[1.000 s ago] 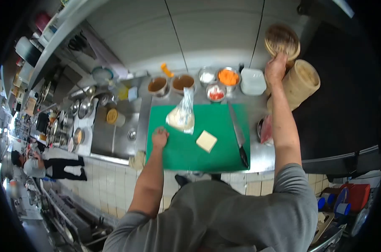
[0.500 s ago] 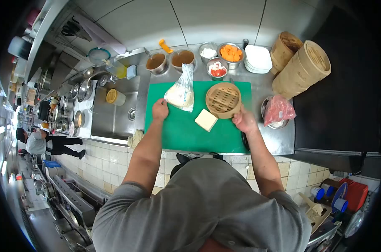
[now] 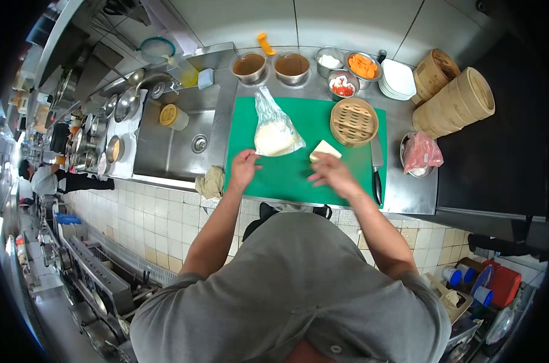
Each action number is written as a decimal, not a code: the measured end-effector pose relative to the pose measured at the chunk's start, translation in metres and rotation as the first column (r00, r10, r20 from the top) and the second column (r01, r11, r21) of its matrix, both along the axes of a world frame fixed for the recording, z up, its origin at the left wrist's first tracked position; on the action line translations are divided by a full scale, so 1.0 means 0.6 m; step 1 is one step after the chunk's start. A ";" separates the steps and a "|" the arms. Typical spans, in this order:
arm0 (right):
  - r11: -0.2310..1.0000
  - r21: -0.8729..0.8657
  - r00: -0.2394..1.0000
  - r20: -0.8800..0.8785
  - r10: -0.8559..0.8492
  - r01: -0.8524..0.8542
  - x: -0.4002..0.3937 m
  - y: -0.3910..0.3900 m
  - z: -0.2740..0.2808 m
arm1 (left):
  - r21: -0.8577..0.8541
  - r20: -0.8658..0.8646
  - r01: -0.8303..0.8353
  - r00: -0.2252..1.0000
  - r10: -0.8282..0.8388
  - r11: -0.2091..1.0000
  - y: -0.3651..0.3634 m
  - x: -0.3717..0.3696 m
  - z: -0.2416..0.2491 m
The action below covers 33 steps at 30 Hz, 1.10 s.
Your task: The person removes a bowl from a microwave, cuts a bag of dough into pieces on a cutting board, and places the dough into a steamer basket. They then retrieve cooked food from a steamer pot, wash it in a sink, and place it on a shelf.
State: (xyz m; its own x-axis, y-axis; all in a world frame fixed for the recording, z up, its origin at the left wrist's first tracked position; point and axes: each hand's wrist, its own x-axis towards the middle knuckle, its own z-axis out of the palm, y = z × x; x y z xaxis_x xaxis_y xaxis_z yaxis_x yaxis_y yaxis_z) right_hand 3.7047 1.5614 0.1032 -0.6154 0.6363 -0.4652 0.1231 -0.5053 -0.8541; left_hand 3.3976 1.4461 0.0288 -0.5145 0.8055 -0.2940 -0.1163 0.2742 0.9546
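My left hand (image 3: 245, 169) is over the near left part of the green cutting board (image 3: 286, 184), just below a clear plastic bag of white food (image 3: 275, 138). Its fingers are bent and apart, with nothing in them. My right hand (image 3: 333, 172), slightly blurred, hovers at the near edge of a pale square block (image 3: 326, 150) and partly covers it; its fingers are spread. A round bamboo steamer (image 3: 354, 122) rests at the board's upper right. Below it lies a knife (image 3: 377, 172) with a black handle.
Behind the board stand two bowls of brown liquid (image 3: 249, 65), a bowl of orange slices (image 3: 363, 65) and white plates (image 3: 398, 80). Stacked steamers (image 3: 453, 103) and bagged pink meat (image 3: 422, 151) are right. A sink (image 3: 183, 142) is left; a co-worker (image 3: 44, 180) stands far left.
My right hand has let go of the bamboo steamer and moved left to the pale block. The knife now shows fully. My left hand has moved off the bag's edge. The view has shifted.
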 end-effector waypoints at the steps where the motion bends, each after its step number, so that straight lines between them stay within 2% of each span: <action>1: 0.996 -0.080 0.995 0.091 -0.036 0.043 -0.045 -0.033 0.014 | 0.009 0.007 0.009 1.000 -0.009 1.000 -0.014 -0.002 0.001; 2: 0.996 -0.070 0.994 0.098 -0.045 0.052 -0.062 -0.047 0.003 | 0.061 0.098 -0.007 0.995 0.001 0.998 -0.027 -0.005 0.002; 3: 0.863 0.505 0.956 0.253 -0.146 -0.002 -0.081 -0.054 -0.018 | 0.113 0.186 -0.022 0.983 0.000 0.993 -0.035 -0.012 0.007; 4: 0.437 0.884 0.892 0.322 -0.317 -0.164 -0.098 -0.056 -0.017 | 0.128 0.190 -0.005 0.982 -0.019 0.992 -0.044 -0.023 0.011; 5: 0.343 0.936 0.891 0.218 -0.398 -0.076 -0.087 -0.038 -0.010 | 0.107 0.214 0.015 0.976 -0.038 0.994 -0.061 -0.035 0.014; 7: 0.118 0.985 0.659 0.173 -0.732 -0.128 -0.033 0.027 -0.046 | 0.092 0.247 0.040 0.967 -0.061 0.995 -0.088 -0.065 0.008; 9: 0.376 0.891 0.518 0.454 -0.725 -0.256 0.014 0.049 0.013 | 0.021 0.258 0.089 0.962 -0.091 0.996 -0.114 -0.102 -0.011; 11: 0.447 0.839 0.603 0.537 -0.590 -0.311 0.072 0.120 -0.074 | 0.031 0.295 0.107 0.949 -0.111 0.994 -0.137 -0.117 -0.021; 12: 0.439 0.840 0.611 0.536 -0.583 -0.319 0.054 0.116 -0.055 | 0.045 0.323 0.111 0.939 -0.120 0.993 -0.146 -0.125 -0.021; 14: 0.401 0.913 0.664 0.346 -0.663 -0.075 0.006 0.090 0.023 | 0.064 0.322 0.146 0.933 -0.159 0.987 -0.166 -0.129 -0.014; 15: 0.218 0.976 0.688 0.167 -0.706 -0.012 -0.022 0.074 0.059 | 0.082 0.325 0.193 0.922 -0.210 0.978 -0.175 -0.125 -0.012; 16: 0.213 0.977 0.697 0.164 -0.698 -0.017 -0.057 0.066 0.097 | 0.088 0.326 0.180 0.924 -0.199 0.980 -0.185 -0.123 -0.016; 18: -0.055 0.994 0.780 -0.110 -0.616 0.096 -0.123 0.043 0.146 | 0.119 0.331 0.151 0.926 -0.183 0.981 -0.206 -0.114 -0.038; 20: -0.045 0.998 0.829 -0.060 -0.556 0.042 -0.185 0.045 0.126 | 0.135 0.332 0.130 0.928 -0.169 0.982 -0.217 -0.106 -0.051; 22: 0.040 0.973 0.832 0.215 -0.511 -0.227 -0.232 0.056 0.035 | 0.152 0.333 0.115 0.929 -0.160 0.982 -0.226 -0.094 -0.051; 23: 0.181 0.866 0.744 0.495 -0.449 -0.467 -0.260 0.063 -0.013 | 0.141 0.327 0.091 0.936 -0.133 0.986 -0.226 -0.089 -0.042; 24: 0.295 0.680 0.588 0.731 -0.347 -0.672 -0.280 0.062 -0.027 | 0.131 0.321 0.066 0.941 -0.105 0.989 -0.227 -0.084 -0.043; 25: 0.291 0.680 0.591 0.731 -0.340 -0.673 -0.279 0.065 -0.035 | 0.129 0.320 0.058 0.942 -0.096 0.990 -0.231 -0.081 -0.041; 27: 0.116 0.863 0.772 0.493 -0.401 -0.491 -0.287 0.082 -0.039 | 0.129 0.314 0.043 0.946 -0.082 0.991 -0.225 -0.083 -0.040; 28: 0.117 0.862 0.776 0.497 -0.389 -0.494 -0.287 0.092 -0.033 | 0.122 0.316 0.032 0.946 -0.069 0.992 -0.227 -0.081 -0.038; 30: 0.291 0.777 0.685 0.630 -0.366 -0.558 -0.275 0.121 -0.018 | 0.109 0.284 0.040 0.956 -0.070 0.993 -0.228 -0.078 -0.038; 33: 0.359 0.720 0.674 0.689 -0.268 -0.594 -0.227 0.133 -0.005 | 0.103 0.244 0.019 0.969 -0.044 0.995 -0.222 -0.066 -0.024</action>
State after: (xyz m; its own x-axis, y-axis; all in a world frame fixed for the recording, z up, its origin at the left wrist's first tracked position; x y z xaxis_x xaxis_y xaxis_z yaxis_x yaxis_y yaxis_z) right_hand 3.5686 1.6413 0.1005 -0.5874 0.8093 -0.0038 0.7590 0.5493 -0.3496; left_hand 3.3577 1.3128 0.0147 -0.4102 0.8516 -0.3265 -0.3436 0.1874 0.9202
